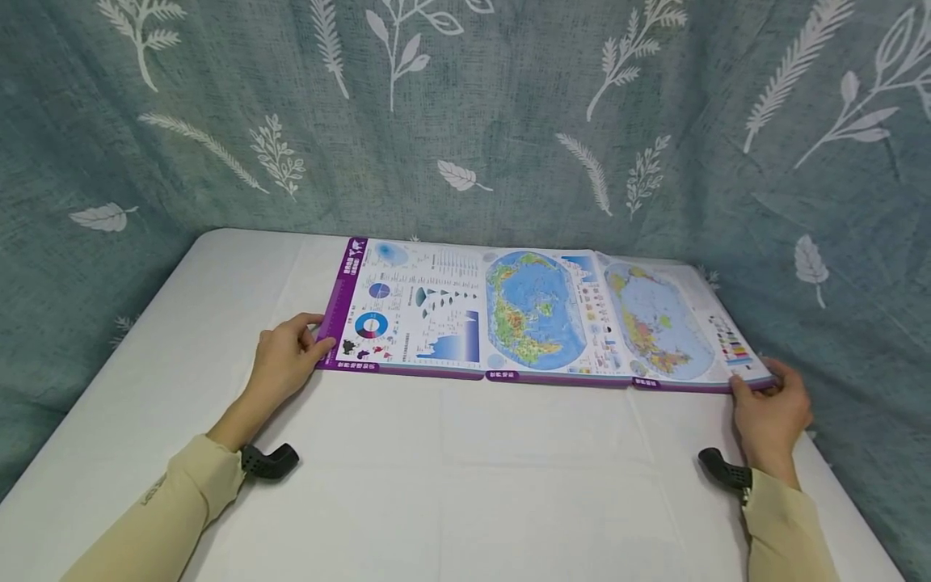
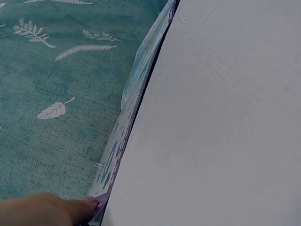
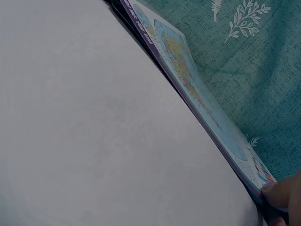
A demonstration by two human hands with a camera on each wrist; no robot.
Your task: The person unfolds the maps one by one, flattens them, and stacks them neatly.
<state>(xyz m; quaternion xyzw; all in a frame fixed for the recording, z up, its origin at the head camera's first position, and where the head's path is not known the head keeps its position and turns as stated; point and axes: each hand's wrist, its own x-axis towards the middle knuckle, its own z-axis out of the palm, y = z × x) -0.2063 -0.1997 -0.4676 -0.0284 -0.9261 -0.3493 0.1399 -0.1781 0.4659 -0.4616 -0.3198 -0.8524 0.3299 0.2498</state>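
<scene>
A long folded world map (image 1: 538,315) with purple borders lies across the far part of the white table, its three panels in a row. Its left panel carries charts and diagrams; the other two show oval maps. My left hand (image 1: 285,360) pinches the purple left edge near the front corner, thumb on top. At the other end my right hand (image 1: 774,411) grips the front right corner, thumb above and fingers beneath. In the left wrist view the left thumb (image 2: 84,207) presses on the corner. The right thumb (image 3: 275,190) lies on the printed face in the right wrist view.
A blue-green curtain (image 1: 465,174) with white leaf prints hangs right behind the white table (image 1: 465,477). The map's far edge is close to this curtain. Black curved devices sit at both wrists, the left one (image 1: 271,462) and the right one (image 1: 725,469).
</scene>
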